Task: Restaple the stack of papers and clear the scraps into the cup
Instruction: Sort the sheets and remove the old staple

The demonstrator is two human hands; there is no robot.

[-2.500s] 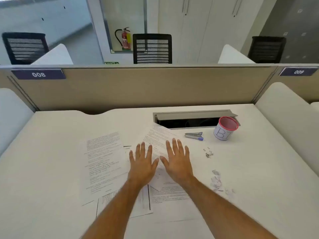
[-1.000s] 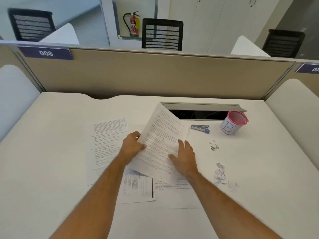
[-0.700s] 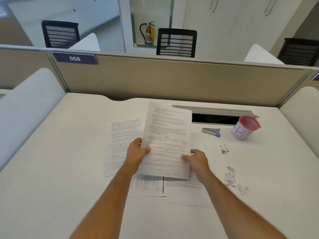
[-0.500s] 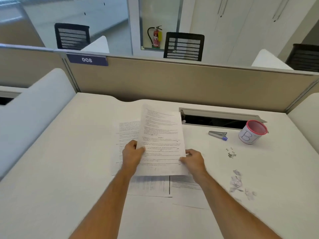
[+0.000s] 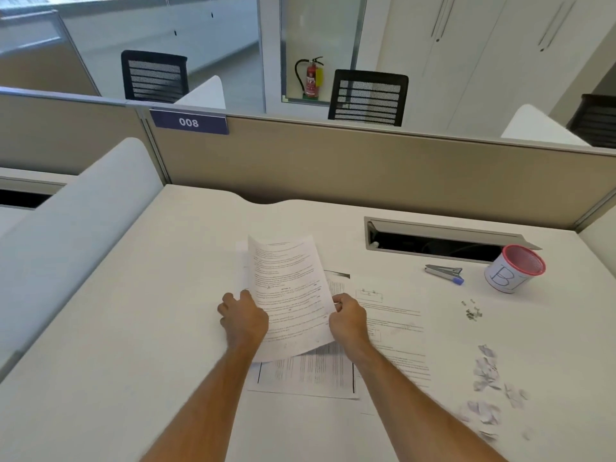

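Note:
A printed sheet of paper (image 5: pixel 290 295) is held up above the white desk (image 5: pixel 150 328). My left hand (image 5: pixel 243 320) grips its left edge and my right hand (image 5: pixel 348 318) grips its right edge. Under it lie two more printed sheets, one (image 5: pixel 310 375) below the hands and one (image 5: pixel 393 321) to the right. A silver stapler with a blue tip (image 5: pixel 445 272) lies at the back right. Beside it stands a white cup with a pink rim (image 5: pixel 511 270). Loose staples (image 5: pixel 472 311) and torn paper scraps (image 5: pixel 490 388) lie on the right.
An open cable slot (image 5: pixel 433 240) runs along the desk's back, in front of a beige partition (image 5: pixel 333 168). White side dividers stand at the left (image 5: pixel 66 228) and far right. Black office chairs stand beyond the partition.
Both hands lifted a sheet off the desk and moved it left, over the sheet that lay at the left. The view swung left.

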